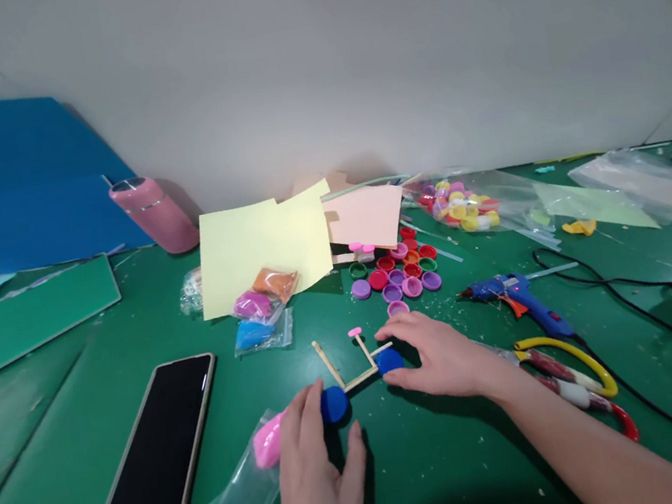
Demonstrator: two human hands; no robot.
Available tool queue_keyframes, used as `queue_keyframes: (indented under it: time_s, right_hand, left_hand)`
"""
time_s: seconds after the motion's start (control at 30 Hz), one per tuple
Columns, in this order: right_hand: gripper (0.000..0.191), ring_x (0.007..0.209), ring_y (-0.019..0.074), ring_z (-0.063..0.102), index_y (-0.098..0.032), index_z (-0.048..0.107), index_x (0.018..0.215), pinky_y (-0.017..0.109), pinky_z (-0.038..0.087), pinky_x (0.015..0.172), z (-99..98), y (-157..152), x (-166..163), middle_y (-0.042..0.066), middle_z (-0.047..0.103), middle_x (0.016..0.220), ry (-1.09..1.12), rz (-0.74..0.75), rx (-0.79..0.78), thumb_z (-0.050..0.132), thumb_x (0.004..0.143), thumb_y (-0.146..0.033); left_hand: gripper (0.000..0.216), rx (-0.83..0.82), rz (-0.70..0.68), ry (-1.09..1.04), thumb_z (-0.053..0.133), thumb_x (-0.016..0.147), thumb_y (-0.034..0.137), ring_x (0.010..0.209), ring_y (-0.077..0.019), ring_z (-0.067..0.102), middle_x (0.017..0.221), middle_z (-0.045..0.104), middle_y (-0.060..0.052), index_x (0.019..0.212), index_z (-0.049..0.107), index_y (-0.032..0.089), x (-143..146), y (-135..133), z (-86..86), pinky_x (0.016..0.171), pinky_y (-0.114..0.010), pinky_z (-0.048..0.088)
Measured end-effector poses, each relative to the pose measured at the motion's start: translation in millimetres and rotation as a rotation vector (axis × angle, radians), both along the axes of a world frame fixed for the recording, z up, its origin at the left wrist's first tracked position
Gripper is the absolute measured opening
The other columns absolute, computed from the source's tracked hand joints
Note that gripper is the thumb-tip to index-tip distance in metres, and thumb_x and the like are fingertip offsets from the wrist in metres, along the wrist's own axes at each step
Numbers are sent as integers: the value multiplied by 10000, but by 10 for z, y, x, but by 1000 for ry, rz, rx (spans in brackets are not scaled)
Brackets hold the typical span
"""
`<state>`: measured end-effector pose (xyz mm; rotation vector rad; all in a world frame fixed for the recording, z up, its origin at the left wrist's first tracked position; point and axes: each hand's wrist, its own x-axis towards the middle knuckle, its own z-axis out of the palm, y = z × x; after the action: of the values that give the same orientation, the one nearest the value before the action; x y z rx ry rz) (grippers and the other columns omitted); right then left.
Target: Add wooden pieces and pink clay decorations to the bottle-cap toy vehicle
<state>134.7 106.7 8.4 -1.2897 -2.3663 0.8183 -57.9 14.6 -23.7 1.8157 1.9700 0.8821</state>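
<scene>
While L hand (315, 474) pinches near blue cap (333, 404) btwn thumb & fingers, R hand (440, 354), half-open, touches far blue cap (388, 359) on stick frame (358, 377), mid-mat. Clay bag (250, 480) under L wrist, loose caps (399, 272) behind, glue gun (516, 297) beside R, phone (152, 456) left.

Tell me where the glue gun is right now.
In the head view the glue gun lies on the mat right of centre, just beyond the right hand, between the loose caps and the yellow-handled pliers.
</scene>
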Motion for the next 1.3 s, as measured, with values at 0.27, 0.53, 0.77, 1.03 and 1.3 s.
queue_keyframes:
  time_s: [0.27,0.53,0.77,1.03,1.3]
  right_hand:
    - [385,962,216,526,-220,544,1094,365,432,830,-16,-92,29,54,581,1044,20,21,5,628,722,-277]
    - [402,974,232,497,-176,483,1099,371,422,818,-162,-310,119,91,514,1070,75,-102,78,617,726,-239]
    - [192,898,186,510,-193,511,958,308,426,776,-258,-484,138,54,513,987,101,-126,111,549,774,-148]
    - [270,944,203,495,-192,494,1012,323,420,800,-251,-565,155,68,506,1021,103,-137,132,576,757,-159]
    - [392,882,189,499,-197,456,1070,315,439,777,-221,-597,202,70,480,1046,196,-196,111,626,718,-213]
  left_hand:
    - [331,-50,-123,66,422,813,276,978,-276,559,1062,569,-164,1067,538,99,-46,111,23,813,-440,478]
    - [273,93,-231,174,437,812,221,1033,-274,549,1113,554,-163,1037,563,129,-27,177,-52,847,-425,479]
    - [260,140,-311,203,427,818,176,1002,-257,571,1077,569,-159,1030,568,124,-39,216,-84,818,-392,505]
    - [286,173,-292,249,449,814,180,1050,-260,546,1147,546,-189,1079,517,97,-37,124,-63,849,-403,487]
    - [388,311,-241,459,485,800,228,1075,-313,501,1183,499,-216,1161,430,99,-147,-46,-37,859,-457,436]
